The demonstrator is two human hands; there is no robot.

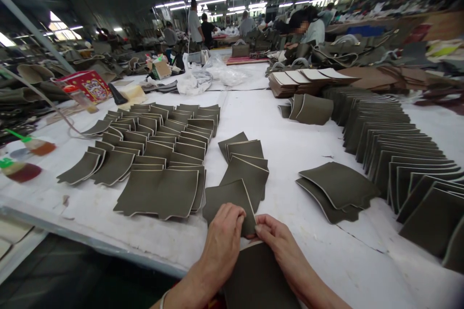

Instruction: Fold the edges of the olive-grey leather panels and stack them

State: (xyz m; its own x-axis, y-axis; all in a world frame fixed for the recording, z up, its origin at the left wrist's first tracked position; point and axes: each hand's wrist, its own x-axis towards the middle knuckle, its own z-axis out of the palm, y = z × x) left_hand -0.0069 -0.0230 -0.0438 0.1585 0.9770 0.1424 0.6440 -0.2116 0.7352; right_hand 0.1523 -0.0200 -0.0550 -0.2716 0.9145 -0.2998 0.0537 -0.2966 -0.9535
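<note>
An olive-grey leather panel (229,194) with a pale cut edge stands at the front of the table, between my hands. My left hand (225,224) is closed on it, its fingers curled over the lower part. With thumb and fingers pinched together, my right hand (272,232) grips around the lower right corner. A second leather panel (260,280) lies below, between my wrists, its top edge close under my fingers. Just beyond the held panel, several fanned panels (248,166) overlap on the table. Fingertips under the panel are hidden.
Overlapping rows of matching panels (159,188) spread on the left of the white table (290,260). Two loose panels (337,185) and a long standing row (395,139) are on the right. Green-tipped bottles (23,171) stand far left; brown pieces (304,79) and plastic bags (197,79) lie behind.
</note>
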